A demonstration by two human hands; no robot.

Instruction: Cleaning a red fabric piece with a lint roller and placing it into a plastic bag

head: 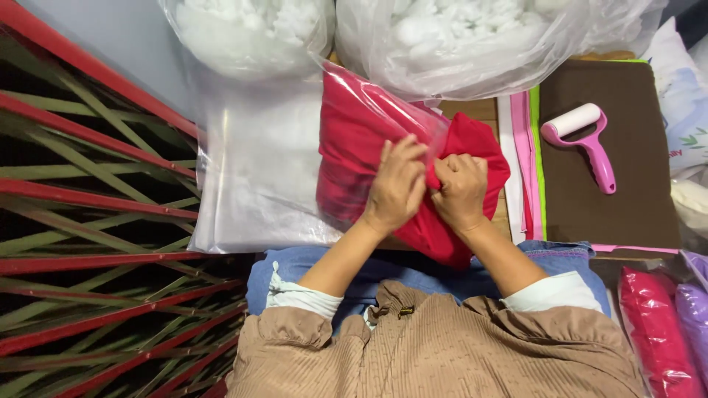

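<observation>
A red fabric cushion point(472, 147) lies on the surface before me, most of it inside a clear plastic bag point(354, 125). My left hand point(397, 184) presses on the bag's open end over the red fabric. Beside it, almost touching, my right hand point(461, 190) is closed in a fist on the part of the red cushion that sticks out of the bag.
Two large clear bags of white stuffing point(251, 29) point(457, 37) stand at the back. A stack of flat clear bags point(258, 169) lies to the left. A pink lint roller point(586, 140) rests on a brown board point(627, 191). Bagged pink and purple cushions point(656, 332) sit at the lower right. Red and green slats point(88, 221) are on the left.
</observation>
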